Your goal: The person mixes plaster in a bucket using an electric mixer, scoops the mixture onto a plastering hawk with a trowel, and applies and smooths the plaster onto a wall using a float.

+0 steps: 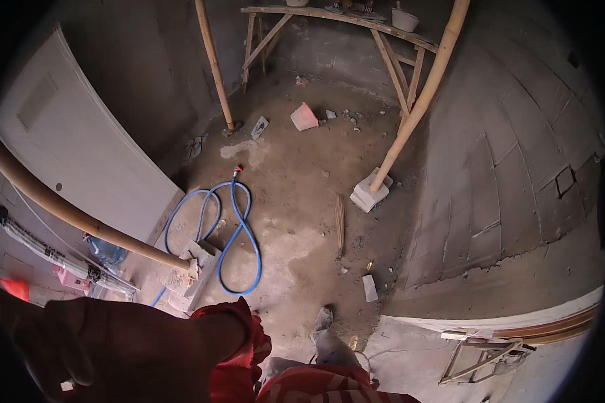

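My left hand (55,346) is raised close to the camera at the lower left, dark and in shadow. Its fingers look curled, and a small pale spot shows at their lower edge; what they hold, if anything, I cannot make out. The bare arm runs from a red sleeve (238,359) near the bottom middle. My right hand is out of view. Beyond the arm, a blue hose (257,258) lies looped on the wet floor, with a red-handled fitting (237,170) at its end. A bamboo pole (94,225) stands on a block (198,269) beside the hose.
Another bamboo pole (420,111) rests on a pale block (368,191). At the back stands a wooden trestle (343,17) with a bucket (404,19) on it. A tipped pink bucket (304,117) and rubble lie on the floor. A large pale panel (81,127) leans at left.
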### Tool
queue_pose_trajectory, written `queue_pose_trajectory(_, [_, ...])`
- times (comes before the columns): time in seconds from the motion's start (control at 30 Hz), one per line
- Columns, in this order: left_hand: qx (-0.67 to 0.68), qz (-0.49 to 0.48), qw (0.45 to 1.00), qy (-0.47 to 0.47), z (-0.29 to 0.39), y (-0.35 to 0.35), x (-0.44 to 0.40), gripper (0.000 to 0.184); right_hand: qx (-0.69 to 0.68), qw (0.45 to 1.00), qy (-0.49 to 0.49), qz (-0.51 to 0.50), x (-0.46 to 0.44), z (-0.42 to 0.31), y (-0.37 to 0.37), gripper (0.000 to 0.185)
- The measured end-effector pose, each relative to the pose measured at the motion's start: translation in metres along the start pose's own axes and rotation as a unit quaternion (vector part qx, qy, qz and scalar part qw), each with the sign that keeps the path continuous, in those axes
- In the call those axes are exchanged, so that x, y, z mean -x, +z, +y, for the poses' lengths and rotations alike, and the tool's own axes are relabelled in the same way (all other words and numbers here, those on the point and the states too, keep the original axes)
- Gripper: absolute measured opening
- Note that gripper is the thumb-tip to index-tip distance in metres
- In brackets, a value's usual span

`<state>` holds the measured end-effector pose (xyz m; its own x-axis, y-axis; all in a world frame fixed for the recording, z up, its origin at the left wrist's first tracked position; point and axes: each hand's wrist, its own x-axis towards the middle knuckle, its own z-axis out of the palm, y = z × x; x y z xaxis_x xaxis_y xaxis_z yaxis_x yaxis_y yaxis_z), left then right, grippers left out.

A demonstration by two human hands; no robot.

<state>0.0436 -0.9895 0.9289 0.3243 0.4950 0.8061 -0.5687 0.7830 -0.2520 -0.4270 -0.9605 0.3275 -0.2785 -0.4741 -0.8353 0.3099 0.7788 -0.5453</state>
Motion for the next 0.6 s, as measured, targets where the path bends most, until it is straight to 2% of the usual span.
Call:
queue_pose_trajectory(0.2, [-0.055,-0.030,0.998,0.010,-0.116,0.024,0.052,0.048,0.088,0.993,-0.075,-0.037,-0.044,-0.148,0.065,0.032])
queue_pose_trajectory(0.4, [-0.042,-0.048,0.998,0.027,-0.242,-0.018,0.100,0.039,0.070,0.994,-0.082,-0.018,-0.081,-0.179,0.181,0.033])
queue_pose_trajectory(0.6, [-0.075,-0.062,0.995,0.007,-0.446,-0.094,0.141,0.032,0.100,0.994,-0.045,0.016,-0.105,-0.221,0.295,0.035])
